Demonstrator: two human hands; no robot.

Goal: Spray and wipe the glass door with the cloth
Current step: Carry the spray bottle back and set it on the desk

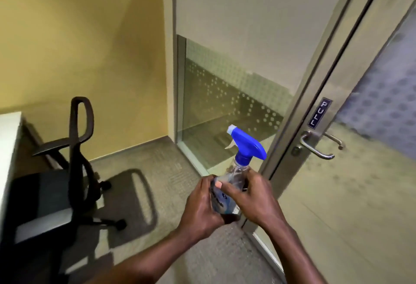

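Item: bottle (227, 193); clear body, blue spray head with pale nozzle tip pointing up and left; I see it upright with a slight tilt, held in mid-air in front of the door frame, above the carpet (157, 162).

Item: left hand (203, 207); grip wrapped round the lower body of the bottle, fingers curled closed on it.

Item: right hand (254, 198); grip closed on the same bottle from the right, thumb across its front, fingers behind the neck side; both hands touch the bottle and lie just beside each other.

Item: door (351, 171); glass in a metal frame, to my right, tilted in the wide view; frosted dotted band across its upper part; PULL label (319, 112) on the stile; lever handle (316, 144) just below the label, keyhole beside it.

Item: glass panel (225, 81); fixed, left of the door, dotted frosting on its lower half.

Item: chair (63, 171); black, on castors, at far left, well apart from the hands; its shadow lies on the carpet.

Item: worktop (9, 139); white edge only, at the left margin, beside the chair.

Item: wall (90, 36); yellow, behind the chair.

Cloth: I cannot find it in view.
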